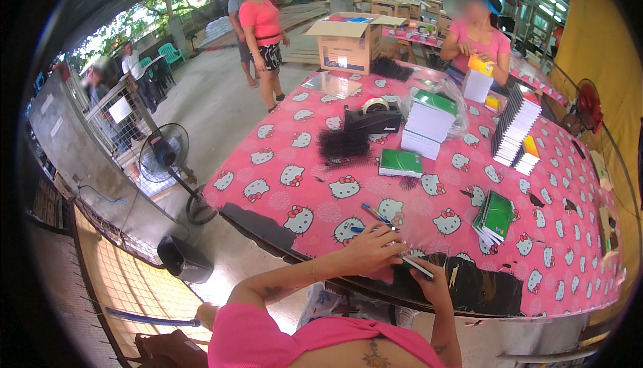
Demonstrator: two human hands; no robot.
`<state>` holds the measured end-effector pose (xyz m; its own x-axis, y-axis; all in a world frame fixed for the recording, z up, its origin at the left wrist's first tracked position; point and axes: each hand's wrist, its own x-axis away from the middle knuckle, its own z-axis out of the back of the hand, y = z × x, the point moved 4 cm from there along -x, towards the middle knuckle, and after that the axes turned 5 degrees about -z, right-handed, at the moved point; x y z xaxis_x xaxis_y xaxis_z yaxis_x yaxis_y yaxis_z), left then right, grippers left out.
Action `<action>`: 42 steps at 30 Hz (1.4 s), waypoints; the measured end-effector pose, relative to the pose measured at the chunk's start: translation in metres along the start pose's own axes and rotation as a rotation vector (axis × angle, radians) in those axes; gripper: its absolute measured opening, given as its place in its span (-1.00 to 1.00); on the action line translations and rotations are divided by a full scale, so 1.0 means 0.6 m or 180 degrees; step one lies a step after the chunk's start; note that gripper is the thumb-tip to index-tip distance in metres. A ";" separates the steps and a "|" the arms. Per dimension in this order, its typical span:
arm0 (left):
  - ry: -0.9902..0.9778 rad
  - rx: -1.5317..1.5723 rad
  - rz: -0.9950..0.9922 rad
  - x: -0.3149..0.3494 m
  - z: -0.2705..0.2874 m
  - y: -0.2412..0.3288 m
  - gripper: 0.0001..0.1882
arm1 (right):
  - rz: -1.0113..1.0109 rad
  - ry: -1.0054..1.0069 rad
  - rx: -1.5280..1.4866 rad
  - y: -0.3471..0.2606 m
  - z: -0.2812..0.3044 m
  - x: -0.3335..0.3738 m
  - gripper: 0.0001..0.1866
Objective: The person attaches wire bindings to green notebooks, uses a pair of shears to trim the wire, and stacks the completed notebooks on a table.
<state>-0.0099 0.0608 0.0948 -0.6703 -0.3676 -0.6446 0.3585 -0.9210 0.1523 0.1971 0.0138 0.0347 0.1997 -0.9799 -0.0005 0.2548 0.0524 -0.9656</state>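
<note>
At the table's near edge both of my hands meet at a thin notebook [416, 265], seen nearly edge-on with pale page edges. My right hand [432, 279] grips its near end, thumb along the edge. Bent over the far end are the fingers of my left hand [377, 249], which hide much of it. Just beyond my left hand lies a blue pen [375, 213], with another blue pen-like item [357, 230] beside it. Several green-covered notebooks [493, 217] lie fanned to the right of my hands.
Farther back on the pink cloth [268, 197] stand a green notebook [400, 163], a notebook stack [429, 123], black coils [343, 145], a black tape dispenser [372, 118] and a carton [345, 43]. A co-worker [477, 39] handles notebooks across the table. A fan [163, 153] stands left.
</note>
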 end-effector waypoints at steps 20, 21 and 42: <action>-0.0874 -0.0592 0.0454 0.007 -0.033 0.040 -0.05 | -0.0170 0.0467 -0.0733 -0.028 -0.033 0.000 -0.70; -0.0832 -0.0607 0.0460 0.028 -0.055 0.048 -0.05 | -0.0212 0.0592 -0.0777 -0.030 -0.021 0.002 -0.72; -0.0365 -0.0300 0.0291 0.010 -0.086 0.068 -0.13 | 0.0253 0.0385 -0.0542 0.007 -0.026 0.002 -0.72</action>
<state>0.0342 0.0274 0.0588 -0.7000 -0.4665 -0.5407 0.4772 -0.8689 0.1319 0.1839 0.0097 0.0266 0.0953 -0.9905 -0.0995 0.0772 0.1070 -0.9913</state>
